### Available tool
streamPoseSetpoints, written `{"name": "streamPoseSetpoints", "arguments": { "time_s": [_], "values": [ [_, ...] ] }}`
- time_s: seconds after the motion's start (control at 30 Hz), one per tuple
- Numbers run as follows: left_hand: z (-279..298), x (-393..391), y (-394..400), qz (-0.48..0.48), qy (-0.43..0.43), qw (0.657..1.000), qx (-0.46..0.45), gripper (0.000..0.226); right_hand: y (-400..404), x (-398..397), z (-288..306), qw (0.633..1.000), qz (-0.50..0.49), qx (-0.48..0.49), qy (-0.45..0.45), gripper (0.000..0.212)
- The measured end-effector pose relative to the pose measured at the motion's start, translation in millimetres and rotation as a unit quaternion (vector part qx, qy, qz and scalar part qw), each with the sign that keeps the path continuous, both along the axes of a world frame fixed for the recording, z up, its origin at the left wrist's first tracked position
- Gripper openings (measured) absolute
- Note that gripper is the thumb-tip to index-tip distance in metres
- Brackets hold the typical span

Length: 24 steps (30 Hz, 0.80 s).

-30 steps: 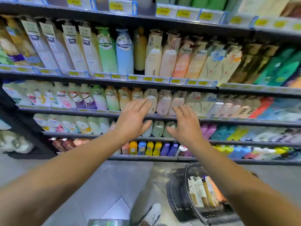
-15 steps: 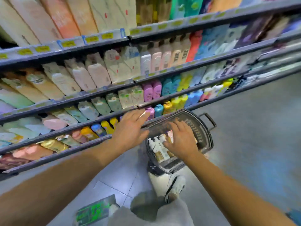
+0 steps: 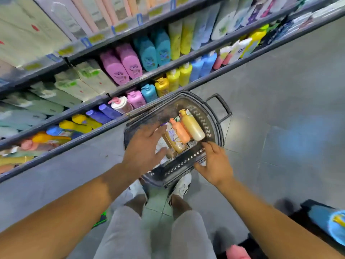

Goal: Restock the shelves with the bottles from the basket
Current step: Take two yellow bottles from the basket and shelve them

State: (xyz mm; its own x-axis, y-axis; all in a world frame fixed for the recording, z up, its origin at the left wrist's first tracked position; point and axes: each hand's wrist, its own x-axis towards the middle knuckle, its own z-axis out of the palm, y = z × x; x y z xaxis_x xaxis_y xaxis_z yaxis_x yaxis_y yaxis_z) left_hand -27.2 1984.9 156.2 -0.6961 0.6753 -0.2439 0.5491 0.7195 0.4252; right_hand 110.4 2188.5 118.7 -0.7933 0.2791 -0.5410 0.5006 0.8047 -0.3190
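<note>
Both hands at the basket, nothing lifted

Left: tilted dark metal shelves (image 3: 119, 118) with yellow price tags, packed with pastel bottles: pale green and white ones upper left, two pink bottles (image 3: 122, 62) mid row, teal and yellow ones to their right, small yellow, blue and purple pump bottles along the lowest row

Left hand (image 3: 145, 146) reaches into the near-left part of the dark perforated plastic shopping basket (image 3: 179, 167), fingers spread, palm down over the bottles there; it covers what is under it, so cannot tell if it grips anything

Basket sits on the grey tiled floor (image 3: 280, 109) just in front of the lowest shelf, its handle (image 3: 220, 107) sticking out on the far right. Inside, lying side by side: brown labelled bottle (image 3: 173, 141), orange pump bottle (image 3: 179, 129), cream-yellow pump bottle (image 3: 192, 126), all touching, caps pointing toward the shelves

Right hand (image 3: 214, 161) is on the near-right rim of the basket, fingers curled over the edge, holding the rim

Below: person's grey shorts and white sneakers right behind the basket. Bottom right corner is blurred blue and pink stuff, unclear
</note>
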Motion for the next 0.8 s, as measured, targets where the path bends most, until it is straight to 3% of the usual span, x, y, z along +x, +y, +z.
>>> {"name": "streamPoseSetpoints", "arguments": {
  "time_s": [0.4,0.63,0.8],
  "values": [
    [-212,-67,35,-0.016,-0.129,0.991,-0.039,0.069,26,-73,-199,0.99,-0.111,-0.05,-0.074,0.078],
    [-317,-96,43,-0.031,-0.155,0.986,-0.062,0.069,45,-125,-312,0.985,-0.163,-0.028,-0.052,0.081],
    [-368,-100,50,0.001,-0.187,0.98,-0.066,0.067,51,-132,-367,0.975,-0.216,-0.021,-0.052,0.094]
  ]
}}
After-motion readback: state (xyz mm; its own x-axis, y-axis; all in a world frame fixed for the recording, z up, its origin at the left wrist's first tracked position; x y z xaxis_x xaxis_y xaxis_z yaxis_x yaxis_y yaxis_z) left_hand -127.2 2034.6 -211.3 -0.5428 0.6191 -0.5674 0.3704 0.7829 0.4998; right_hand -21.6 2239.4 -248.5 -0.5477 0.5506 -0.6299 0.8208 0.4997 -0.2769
